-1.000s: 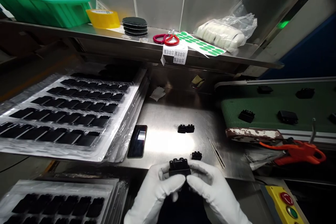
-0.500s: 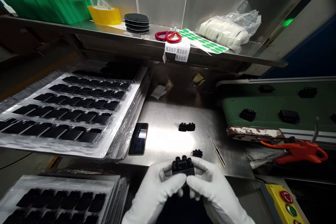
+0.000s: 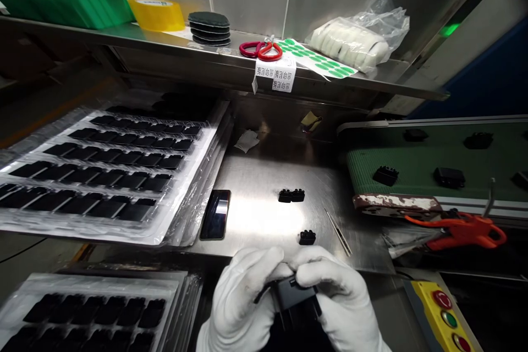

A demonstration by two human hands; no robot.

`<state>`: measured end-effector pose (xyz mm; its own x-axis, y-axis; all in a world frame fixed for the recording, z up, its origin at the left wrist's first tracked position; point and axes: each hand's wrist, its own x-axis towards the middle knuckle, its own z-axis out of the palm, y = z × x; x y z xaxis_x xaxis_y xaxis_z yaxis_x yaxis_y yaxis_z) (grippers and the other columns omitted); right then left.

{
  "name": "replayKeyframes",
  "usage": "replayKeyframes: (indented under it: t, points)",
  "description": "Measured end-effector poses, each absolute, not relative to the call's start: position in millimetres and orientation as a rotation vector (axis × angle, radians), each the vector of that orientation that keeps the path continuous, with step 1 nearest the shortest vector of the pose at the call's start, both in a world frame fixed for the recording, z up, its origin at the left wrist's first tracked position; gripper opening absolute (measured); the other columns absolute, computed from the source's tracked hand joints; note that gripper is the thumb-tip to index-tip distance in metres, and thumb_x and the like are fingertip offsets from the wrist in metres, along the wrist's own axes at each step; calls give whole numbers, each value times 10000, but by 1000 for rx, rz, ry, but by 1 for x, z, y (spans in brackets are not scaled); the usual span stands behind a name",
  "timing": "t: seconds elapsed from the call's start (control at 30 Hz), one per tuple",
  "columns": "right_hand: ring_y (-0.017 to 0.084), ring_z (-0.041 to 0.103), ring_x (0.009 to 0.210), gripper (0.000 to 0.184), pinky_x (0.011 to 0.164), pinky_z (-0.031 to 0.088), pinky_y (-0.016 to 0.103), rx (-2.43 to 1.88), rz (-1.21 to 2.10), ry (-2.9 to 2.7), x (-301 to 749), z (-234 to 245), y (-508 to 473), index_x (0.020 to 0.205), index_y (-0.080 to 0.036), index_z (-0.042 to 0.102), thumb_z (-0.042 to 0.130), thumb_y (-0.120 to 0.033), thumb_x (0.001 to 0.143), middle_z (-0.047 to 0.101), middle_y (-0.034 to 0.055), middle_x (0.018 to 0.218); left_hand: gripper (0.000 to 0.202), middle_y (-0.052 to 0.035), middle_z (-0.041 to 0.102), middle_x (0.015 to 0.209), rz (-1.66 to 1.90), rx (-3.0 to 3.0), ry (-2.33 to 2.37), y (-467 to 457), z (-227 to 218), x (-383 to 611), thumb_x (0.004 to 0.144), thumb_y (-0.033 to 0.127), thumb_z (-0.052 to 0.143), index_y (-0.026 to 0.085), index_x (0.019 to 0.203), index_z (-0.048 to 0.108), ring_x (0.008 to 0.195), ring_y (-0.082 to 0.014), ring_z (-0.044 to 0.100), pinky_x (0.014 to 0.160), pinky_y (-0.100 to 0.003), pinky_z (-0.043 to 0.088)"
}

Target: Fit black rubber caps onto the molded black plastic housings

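Note:
Both my hands wear white gloves and meet at the bottom centre of the view. My left hand (image 3: 243, 297) and my right hand (image 3: 336, 300) are closed together around a small black plastic part (image 3: 289, 292), which shows between the fingers. Most of the part is hidden by the gloves. Two small black pieces lie on the steel table just beyond my hands, a single one (image 3: 307, 237) and a joined pair (image 3: 291, 195).
Clear trays of black parts (image 3: 103, 170) lie at left, another stack (image 3: 91, 313) at bottom left. A phone (image 3: 215, 214) lies beside them. A green conveyor (image 3: 437, 168) carries black parts at right. Orange pliers (image 3: 466, 231), tweezers (image 3: 337, 224) and a yellow button box (image 3: 445, 313) are nearby.
My hands have drawn the black part down and towards me and closed further over it; earlier it stood upright above my fingertips, now it is mostly covered.

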<state>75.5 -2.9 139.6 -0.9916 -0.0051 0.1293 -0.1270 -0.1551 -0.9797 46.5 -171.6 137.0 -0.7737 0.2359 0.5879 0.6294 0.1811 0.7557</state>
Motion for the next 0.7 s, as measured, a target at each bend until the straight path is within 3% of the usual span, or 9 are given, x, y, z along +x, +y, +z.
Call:
replayKeyframes:
  t: [0.13, 0.33, 0.47, 0.57, 0.63, 0.7]
  points:
    - [160, 668, 829, 342, 739, 534, 270, 123, 2317, -1980, 75, 141, -4, 898, -344, 734, 695, -33, 759, 678, -19, 922, 643, -85, 711, 1046, -1648, -854, -2181, -172, 136, 47, 774, -60, 622, 123, 1367, 455, 1040, -195, 638, 909, -322, 538]
    - [143, 664, 835, 283, 756, 525, 252, 64, 2415, -1944, 71, 140, -8, 852, -330, 729, 713, -59, 770, 675, -27, 915, 687, -69, 717, 1019, -1602, -882, -2157, -175, 134, 47, 756, -83, 613, 122, 1386, 430, 1017, -182, 638, 900, -309, 528]
    - [136, 649, 804, 270, 719, 520, 244, 51, 2406, -1983, 73, 141, -7, 890, -340, 723, 701, -90, 790, 666, -29, 874, 584, -73, 709, 1005, -1681, -950, -2113, -176, 137, 43, 733, -54, 635, 188, 1261, 574, 991, -230, 635, 870, -376, 534]
    - [144, 647, 814, 344, 716, 521, 250, 113, 2252, -2142, 76, 145, -3, 997, -369, 703, 670, -89, 799, 671, -27, 895, 402, -31, 686, 901, -2233, -737, -2028, -170, 133, 44, 746, -19, 642, 260, 1028, 702, 896, -222, 641, 815, -370, 538]
    - [142, 649, 797, 405, 711, 521, 251, 146, 2192, -2210, 77, 150, -3, 1053, -388, 681, 664, -77, 794, 674, -30, 890, 285, -6, 672, 858, -2761, -299, -1889, -163, 126, 48, 748, 25, 684, 276, 877, 730, 836, -198, 643, 794, -339, 531]
    - [140, 647, 768, 412, 698, 519, 252, 137, 2209, -2237, 78, 154, -4, 1065, -387, 675, 680, -85, 785, 671, -33, 859, 212, 11, 680, 830, -3071, 61, -1737, -157, 118, 52, 733, 85, 731, 284, 808, 736, 815, -187, 650, 800, -317, 517]
